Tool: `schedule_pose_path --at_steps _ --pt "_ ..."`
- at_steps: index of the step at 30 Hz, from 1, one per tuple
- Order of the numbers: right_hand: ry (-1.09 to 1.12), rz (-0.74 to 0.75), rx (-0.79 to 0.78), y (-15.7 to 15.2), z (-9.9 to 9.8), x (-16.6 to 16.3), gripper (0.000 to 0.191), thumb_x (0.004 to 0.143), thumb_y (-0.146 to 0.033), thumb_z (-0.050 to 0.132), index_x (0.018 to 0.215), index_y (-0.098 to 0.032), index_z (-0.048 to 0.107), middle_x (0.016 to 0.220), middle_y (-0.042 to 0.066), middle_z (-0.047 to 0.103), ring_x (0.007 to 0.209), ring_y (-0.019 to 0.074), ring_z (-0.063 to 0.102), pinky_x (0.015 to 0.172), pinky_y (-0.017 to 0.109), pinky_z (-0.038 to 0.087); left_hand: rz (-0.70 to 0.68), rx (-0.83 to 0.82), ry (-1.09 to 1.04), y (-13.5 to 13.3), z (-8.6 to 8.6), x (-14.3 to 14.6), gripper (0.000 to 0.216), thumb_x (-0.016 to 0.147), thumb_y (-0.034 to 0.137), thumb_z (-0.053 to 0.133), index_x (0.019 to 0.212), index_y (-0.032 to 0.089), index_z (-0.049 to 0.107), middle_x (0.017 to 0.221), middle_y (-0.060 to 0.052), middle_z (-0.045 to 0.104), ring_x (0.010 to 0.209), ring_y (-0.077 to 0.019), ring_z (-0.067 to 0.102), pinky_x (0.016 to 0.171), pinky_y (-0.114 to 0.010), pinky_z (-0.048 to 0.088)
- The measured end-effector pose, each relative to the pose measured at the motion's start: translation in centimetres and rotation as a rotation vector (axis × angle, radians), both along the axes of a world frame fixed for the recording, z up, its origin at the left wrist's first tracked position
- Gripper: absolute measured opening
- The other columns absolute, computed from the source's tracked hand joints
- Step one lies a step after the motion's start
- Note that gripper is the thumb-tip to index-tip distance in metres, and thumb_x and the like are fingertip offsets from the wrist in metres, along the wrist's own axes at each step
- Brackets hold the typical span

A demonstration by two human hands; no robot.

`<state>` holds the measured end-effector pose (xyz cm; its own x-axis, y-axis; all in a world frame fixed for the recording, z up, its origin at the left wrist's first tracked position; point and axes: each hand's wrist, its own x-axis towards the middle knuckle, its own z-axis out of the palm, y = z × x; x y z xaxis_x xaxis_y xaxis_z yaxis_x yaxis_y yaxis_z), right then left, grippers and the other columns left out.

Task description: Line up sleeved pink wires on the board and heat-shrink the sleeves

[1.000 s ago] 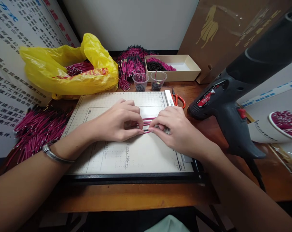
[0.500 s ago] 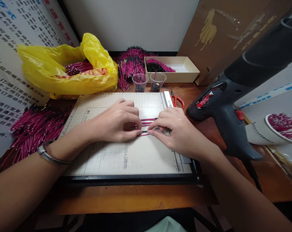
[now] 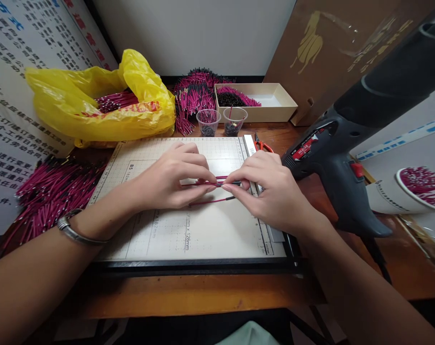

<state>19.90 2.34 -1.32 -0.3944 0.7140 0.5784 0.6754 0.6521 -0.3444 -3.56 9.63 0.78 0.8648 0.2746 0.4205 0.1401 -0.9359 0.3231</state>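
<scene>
My left hand (image 3: 177, 176) is closed over the paper cutter board (image 3: 220, 235), its thumb and fingertips pinching a magenta wire (image 3: 189, 185). My right hand (image 3: 269, 184) faces it, thumb and forefinger pinched on the same wire's dark end, where a black sleeve (image 3: 235, 182) shows partly between the fingers. The two sets of fingertips are only a short gap apart. Just below them, a loose magenta wire with a black end (image 3: 210, 201) lies on the board. More magenta wires (image 3: 222, 178) lie behind the fingertips, partly hidden by both hands.
A heat gun (image 3: 332, 167) stands at the right, near my right forearm. Red-handled pliers (image 3: 263, 145) lie behind the board. Two clear cups (image 3: 208, 123), a wire-filled box (image 3: 275, 114) and a yellow bag (image 3: 105, 122) stand at the back. Wires (image 3: 59, 196) are heaped at the left.
Both hands have shifted slightly away from me, and the pinch is now on a wire farther up. A wire with a black end now lies released below the fingers.
</scene>
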Motion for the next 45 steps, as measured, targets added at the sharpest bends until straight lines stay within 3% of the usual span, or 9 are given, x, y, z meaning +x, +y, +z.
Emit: schedule_pose_path --at_steps 6,16,45 --pt "0.014 0.011 -0.001 -0.26 0.13 -0.23 0.008 0.096 -0.024 0.071 0.099 -0.018 0.076 0.075 -0.002 0.068 0.078 0.0161 0.058 0.085 0.035 0.038 0.025 0.078 -0.05 -0.08 0.02 0.04 0.017 0.101 0.019 0.063 0.099 0.019 0.079 0.078 -0.002 0.074 0.074 -0.0179 0.052 0.072 -0.032 0.041" --pt "0.036 -0.007 -0.023 -0.29 0.48 -0.25 0.007 0.097 -0.021 0.07 0.091 -0.021 0.074 0.083 0.0 0.078 0.081 0.017 0.065 0.088 0.036 0.044 0.073 0.077 -0.057 -0.37 0.26 0.28 0.02 0.101 0.022 0.062 0.095 0.022 0.08 0.073 -0.002 0.074 0.07 -0.018 0.052 0.069 -0.034 0.04" --pt "0.06 0.017 -0.025 -0.37 0.47 -0.3 0.011 0.097 -0.019 0.068 0.095 -0.019 0.078 0.082 0.0 0.08 0.075 0.0153 0.067 0.081 0.034 0.047 0.1 0.077 -0.053 -0.22 0.09 0.19 0.021 0.101 0.026 0.061 0.094 0.024 0.081 0.07 -0.002 0.071 0.068 -0.0172 0.051 0.069 -0.034 0.038"
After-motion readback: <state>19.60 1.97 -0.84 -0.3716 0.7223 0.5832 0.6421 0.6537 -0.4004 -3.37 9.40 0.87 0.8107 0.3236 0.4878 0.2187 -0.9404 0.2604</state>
